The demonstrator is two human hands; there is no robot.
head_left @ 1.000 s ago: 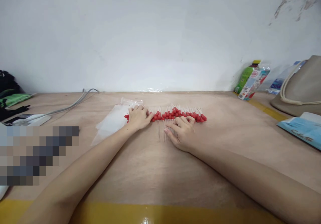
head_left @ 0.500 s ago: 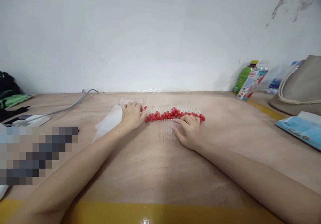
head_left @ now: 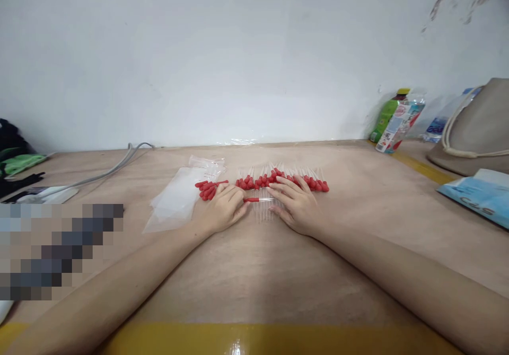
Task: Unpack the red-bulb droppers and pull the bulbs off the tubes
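Note:
My left hand has curled fingers closed at a red rubber bulb, which lies sideways in line with a clear dropper tube. That tube runs into the gap between the thumb and fingers of my right hand, which appear to grip its far end. Beneath lies a row of bare clear tubes. Behind the hands is a row of droppers with red bulbs, tubes pointing to the wall. Several more red bulbs lie beside my left hand, partly covered by it.
Clear zip bags lie flat on the wooden table at left. A grey cable runs further left. At right stand two leaning drink bottles, a beige bag and a blue packet.
My left hand has moved right and nearer to me, uncovering the red bulbs on the bags. A bulb and tube now lie sideways between both hands. The right hand has shifted slightly.

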